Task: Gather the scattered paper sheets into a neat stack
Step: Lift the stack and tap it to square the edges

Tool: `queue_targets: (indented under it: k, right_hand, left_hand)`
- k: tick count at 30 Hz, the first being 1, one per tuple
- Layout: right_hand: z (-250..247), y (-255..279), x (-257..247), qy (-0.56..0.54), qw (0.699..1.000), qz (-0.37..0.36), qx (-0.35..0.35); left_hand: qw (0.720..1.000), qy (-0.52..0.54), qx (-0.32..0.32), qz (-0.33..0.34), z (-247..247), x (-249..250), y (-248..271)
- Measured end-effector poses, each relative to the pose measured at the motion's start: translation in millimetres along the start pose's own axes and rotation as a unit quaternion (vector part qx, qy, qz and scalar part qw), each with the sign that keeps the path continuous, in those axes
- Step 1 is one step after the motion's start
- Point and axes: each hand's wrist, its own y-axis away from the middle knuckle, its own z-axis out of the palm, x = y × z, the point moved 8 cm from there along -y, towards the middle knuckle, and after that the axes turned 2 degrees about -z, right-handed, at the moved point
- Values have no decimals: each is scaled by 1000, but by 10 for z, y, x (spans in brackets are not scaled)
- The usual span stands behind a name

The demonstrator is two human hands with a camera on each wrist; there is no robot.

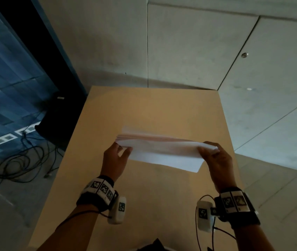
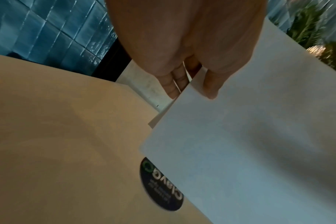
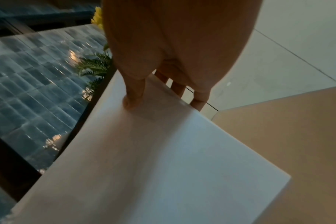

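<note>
A stack of white paper sheets (image 1: 162, 153) is held above the tan table (image 1: 153, 109), tilted with its near edge lower. My left hand (image 1: 120, 151) pinches the stack's left edge, thumb on the near face and fingers behind. My right hand (image 1: 210, 151) pinches the right edge the same way. In the left wrist view the thumb (image 2: 211, 86) lies on the paper sheets (image 2: 249, 144), and the far edges look slightly uneven. In the right wrist view the thumb (image 3: 133, 97) presses on the paper sheets (image 3: 153, 159), with fingers (image 3: 199, 101) behind.
The table's far edge (image 1: 153, 86) meets a grey wall. A black round sticker (image 2: 161, 186) sits on the tabletop below the paper. Cables (image 1: 17, 160) and a dark object (image 1: 57, 120) lie on the floor to the left. Grey floor tiles lie to the right.
</note>
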Motion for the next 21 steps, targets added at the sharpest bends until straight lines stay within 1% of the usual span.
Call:
queue_targets:
  k: [2,4,6,8,10,12,14,16,18,20,21]
  right_hand:
    - [78,-1,309,53,998,34,-23]
    - [118,15,673,100,991,80,-43]
    - [113,32,908,136,983,121,-32]
    - [80,23,869,155,980,124,-6]
    - [42,-24,646,132,986,97,6]
    - [-6,-87,391,64,995,71,-4]
    - [-27,-145,258,4,997,63,-43]
    - [3,-160,311,19,992,83,-91]
    - [25,-132,414,64,988,94,-107]
    - [-6,-94,445,69,990,88,-83]
    - [-31,-72,444,38,994,86,-59]
  left_hand:
    - [998,-54,-12,-8,57,-165,-6]
    - [996,-90,-10,-12,96,-245,15]
    - [995,-100,5,-7,102,-228,17]
    - [995,-93,18,-3,85,-170,3]
    - [997,-73,24,1,35,-87,-20]
    - [999,-44,17,4,-46,35,-53]
    - [1000,9,-16,-2,-96,177,-83]
    - [998,28,-61,-1,-96,272,-121]
    - [996,12,-90,9,-65,341,-132]
    - [996,-4,-81,26,-66,391,-135]
    - [997,-16,-63,37,-82,419,-129]
